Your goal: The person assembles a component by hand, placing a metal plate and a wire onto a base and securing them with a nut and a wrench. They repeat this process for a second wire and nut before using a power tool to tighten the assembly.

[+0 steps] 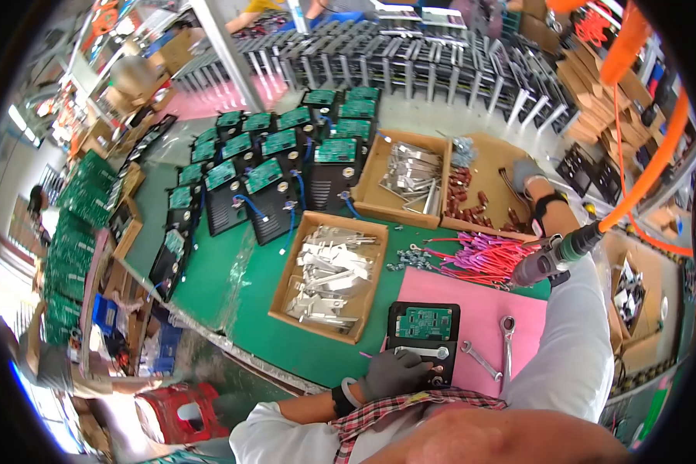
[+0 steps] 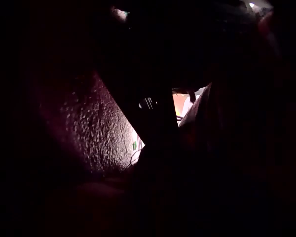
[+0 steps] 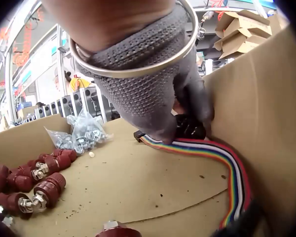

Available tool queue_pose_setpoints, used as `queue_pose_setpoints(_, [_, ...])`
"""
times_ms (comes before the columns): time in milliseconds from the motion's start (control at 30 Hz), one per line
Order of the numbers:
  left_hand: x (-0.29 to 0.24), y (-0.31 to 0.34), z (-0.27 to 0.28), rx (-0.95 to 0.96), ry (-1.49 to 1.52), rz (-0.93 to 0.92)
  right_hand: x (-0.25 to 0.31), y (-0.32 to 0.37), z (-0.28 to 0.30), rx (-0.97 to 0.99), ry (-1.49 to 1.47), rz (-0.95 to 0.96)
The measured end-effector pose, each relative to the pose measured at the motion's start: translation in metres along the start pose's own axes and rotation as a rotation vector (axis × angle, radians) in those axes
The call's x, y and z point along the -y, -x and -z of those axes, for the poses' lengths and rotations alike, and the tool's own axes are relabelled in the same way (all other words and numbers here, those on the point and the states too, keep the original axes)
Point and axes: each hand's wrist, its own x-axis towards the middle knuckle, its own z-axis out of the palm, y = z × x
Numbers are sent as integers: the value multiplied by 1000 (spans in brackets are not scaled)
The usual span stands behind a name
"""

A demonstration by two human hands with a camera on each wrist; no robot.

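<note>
My gloved left hand (image 1: 398,373) lies over the lower left part of a black panel (image 1: 398,342) with a green circuit board (image 1: 425,323); its fingertips are near a copper-coloured terminal, and their grip is unclear. The left wrist view is almost wholly dark. Inside a cardboard box, my gloved right hand (image 1: 524,172) (image 3: 148,94) reaches down by the side wall. Its fingers and thumb pinch a rainbow ribbon cable (image 3: 207,148) at a black bundle (image 3: 190,127). Dark red terminals (image 3: 52,187) and a plastic bag of metal parts (image 3: 84,133) lie in that box.
Two wrenches (image 1: 507,348) (image 1: 481,360) lie on a pink sheet (image 1: 530,313). Behind it are red-pink wires (image 1: 479,257), and an orange hose with a tool (image 1: 549,259) hangs at the right. Boxes of metal brackets (image 1: 329,271) and several panel assemblies (image 1: 267,220) stand on the green table.
</note>
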Motion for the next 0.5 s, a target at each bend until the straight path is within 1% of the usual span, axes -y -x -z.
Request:
queue_pose_setpoints(100, [-11, -2, 8, 35, -11, 29, -5, 25, 4, 47, -67, -22])
queue_pose_setpoints(200, [-2, 9, -5, 78, -48, 46, -12, 45, 6, 83, -141, -42])
queue_pose_setpoints(233, [-2, 11, -5, 112, -7, 86, -15, 51, 7, 91, -170, -50])
queue_pose_setpoints(333, [-5, 9, 0, 93, -14, 72, -30, 61, 13, 105, -286, -84])
queue_pose_setpoints(433, [-6, 10, -2, 114, -51, 81, -52, 63, 22, 102, -404, -113])
queue_pose_setpoints(467, [-6, 10, -2, 121, -56, 79, -62, 58, 24, 104, -363, -84])
queue_pose_setpoints(500, [-6, 10, -1, 130, -64, 79, -78, 43, 28, 105, -142, 12])
